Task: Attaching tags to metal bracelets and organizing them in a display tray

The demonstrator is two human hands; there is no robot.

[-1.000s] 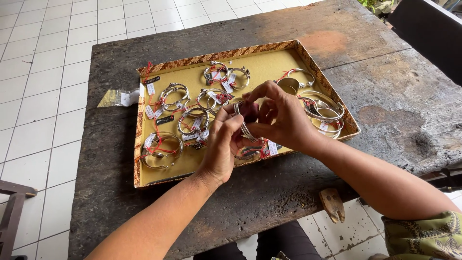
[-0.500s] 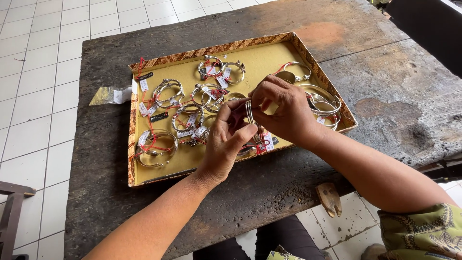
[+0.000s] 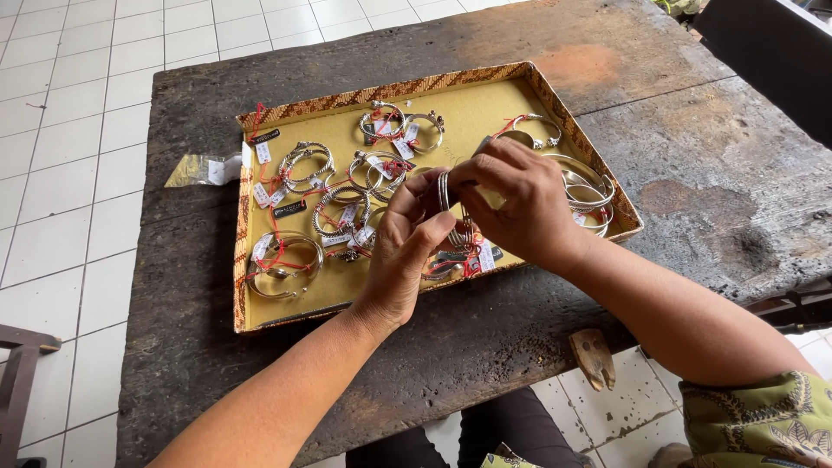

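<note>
Fingers (image 3: 468, 178) pinching silver bangle (image 3: 445, 190), over tray (image 3: 394, 90)

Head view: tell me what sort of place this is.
Probably a jewellery maker's or seller's work spot: a worn dark wooden table, a yellow-lined tray of tagged silver bangles, on a white tiled floor.

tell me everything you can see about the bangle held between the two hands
The bangle is a thin silvery band that looks like metal, seen nearly edge-on and standing upright. It is lifted above the tray, not resting in it. The left hand and right hand both pinch it with their fingertips, hiding most of its ring. Whether a tag or red string hangs from it cannot be told.
</note>
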